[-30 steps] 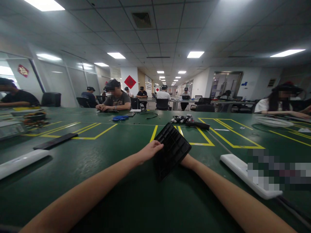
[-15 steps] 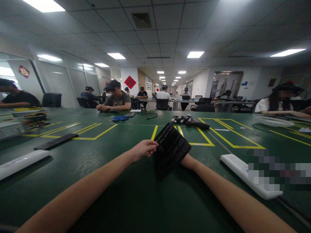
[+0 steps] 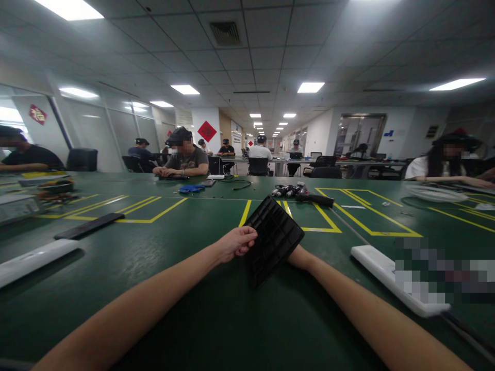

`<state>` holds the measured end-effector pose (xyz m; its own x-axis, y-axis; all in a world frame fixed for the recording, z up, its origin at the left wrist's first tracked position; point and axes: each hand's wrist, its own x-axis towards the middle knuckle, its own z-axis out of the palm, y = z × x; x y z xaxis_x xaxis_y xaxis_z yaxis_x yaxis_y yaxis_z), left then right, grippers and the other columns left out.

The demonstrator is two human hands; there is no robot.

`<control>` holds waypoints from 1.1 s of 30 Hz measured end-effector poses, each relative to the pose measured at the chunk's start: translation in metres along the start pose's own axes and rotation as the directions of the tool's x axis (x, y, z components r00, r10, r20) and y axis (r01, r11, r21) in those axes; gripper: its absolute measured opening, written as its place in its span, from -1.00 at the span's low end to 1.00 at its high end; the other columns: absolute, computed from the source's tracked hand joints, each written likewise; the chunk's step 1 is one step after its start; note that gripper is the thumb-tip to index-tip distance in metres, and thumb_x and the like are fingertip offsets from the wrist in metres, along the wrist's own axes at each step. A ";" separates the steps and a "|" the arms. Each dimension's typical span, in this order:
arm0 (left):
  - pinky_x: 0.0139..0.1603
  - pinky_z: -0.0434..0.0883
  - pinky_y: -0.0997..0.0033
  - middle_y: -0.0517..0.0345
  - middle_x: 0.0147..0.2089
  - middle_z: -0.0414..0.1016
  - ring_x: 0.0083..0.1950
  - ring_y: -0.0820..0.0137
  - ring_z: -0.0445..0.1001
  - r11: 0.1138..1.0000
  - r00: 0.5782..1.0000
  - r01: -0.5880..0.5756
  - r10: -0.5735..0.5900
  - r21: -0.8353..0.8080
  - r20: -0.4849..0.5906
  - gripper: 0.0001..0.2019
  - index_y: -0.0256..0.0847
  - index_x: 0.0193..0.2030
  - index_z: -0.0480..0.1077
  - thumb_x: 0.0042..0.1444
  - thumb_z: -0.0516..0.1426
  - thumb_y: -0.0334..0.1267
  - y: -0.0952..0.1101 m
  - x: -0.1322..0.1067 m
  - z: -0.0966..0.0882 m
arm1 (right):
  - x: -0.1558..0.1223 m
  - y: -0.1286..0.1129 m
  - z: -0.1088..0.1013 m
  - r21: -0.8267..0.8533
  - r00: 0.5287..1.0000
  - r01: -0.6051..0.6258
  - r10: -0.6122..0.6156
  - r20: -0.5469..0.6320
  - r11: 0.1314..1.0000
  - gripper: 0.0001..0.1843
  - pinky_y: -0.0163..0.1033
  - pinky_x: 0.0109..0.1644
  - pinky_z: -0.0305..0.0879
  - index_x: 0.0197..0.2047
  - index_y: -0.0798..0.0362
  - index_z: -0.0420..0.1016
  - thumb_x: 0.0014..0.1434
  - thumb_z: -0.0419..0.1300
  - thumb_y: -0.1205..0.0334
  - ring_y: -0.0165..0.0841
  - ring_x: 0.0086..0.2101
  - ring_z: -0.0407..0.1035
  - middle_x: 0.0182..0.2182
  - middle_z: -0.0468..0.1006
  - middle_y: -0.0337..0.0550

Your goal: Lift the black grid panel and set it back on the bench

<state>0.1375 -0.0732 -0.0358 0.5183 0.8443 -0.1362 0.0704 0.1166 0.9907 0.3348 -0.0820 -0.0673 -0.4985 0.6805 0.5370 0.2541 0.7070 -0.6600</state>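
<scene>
**Both hands on a black ribbed panel**

Just above the green desk (image 3: 162,257), the black panel (image 3: 275,238) stands tilted — left hand (image 3: 236,243) with fingers curled, pinching its left edge; right hand (image 3: 297,256) hidden behind it, grip impossible to tell. White bar (image 3: 390,278) lies nearby.

Worktop (image 3: 185,309) dark green, marked with yellow line rectangles (image 3: 325,219). Ribbed panel (image 3: 273,239) I see between hands: black, grid pattern of raised ribs on its face. Long bar (image 3: 398,281) at right: white. Second long bar (image 3: 34,257) at left: white; flat strip (image 3: 88,225) beyond it: black. Small item (image 3: 191,188) far across worktop: blue. Cable (image 3: 236,182) near it: black. Diamond sign (image 3: 207,130) on far wall: red. Ceiling (image 3: 270,46) white tile grid.
</scene>
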 end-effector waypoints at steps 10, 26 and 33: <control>-0.62 0.05 0.57 0.36 -0.65 0.18 -0.66 0.59 0.11 0.877 0.937 -0.164 0.282 0.452 -0.208 -0.75 -0.21 -0.44 0.19 0.01 0.07 -0.07 -0.010 0.006 0.006 | -0.002 0.000 0.002 -0.004 1.000 -0.005 0.004 -0.022 1.000 -0.60 0.03 0.22 -0.01 0.07 -0.09 0.33 0.16 0.04 0.06 -0.21 0.13 0.13 0.10 0.34 -0.16; -0.57 0.20 0.54 0.24 -0.53 0.27 -0.57 0.52 0.30 0.989 0.956 -0.103 0.127 0.103 -0.265 -0.95 -0.24 -0.39 0.20 -0.05 0.00 -0.35 0.009 0.002 0.004 | -0.002 -0.004 -0.003 -0.092 0.999 0.045 -0.043 0.019 0.995 -0.50 0.03 0.24 -0.03 0.10 -0.04 0.31 0.18 -0.06 -0.08 -0.20 0.11 0.16 0.11 0.31 -0.10; -0.56 0.06 0.58 0.32 -0.50 0.20 -0.53 0.58 0.19 0.987 0.983 -0.010 0.040 0.163 -0.181 -0.70 -0.27 -0.33 0.23 -0.19 0.22 -0.23 0.007 0.001 0.001 | -0.004 -0.003 -0.003 -0.080 1.000 0.028 -0.028 -0.004 0.996 -0.49 0.03 0.24 -0.02 0.14 -0.09 0.25 0.17 -0.03 -0.06 -0.21 0.12 0.15 0.14 0.28 -0.14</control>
<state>0.1399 -0.0720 -0.0288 0.3575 0.9292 -0.0940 0.2031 0.0209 0.9789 0.3388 -0.0861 -0.0655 -0.5021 0.6610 0.5576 0.3054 0.7388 -0.6008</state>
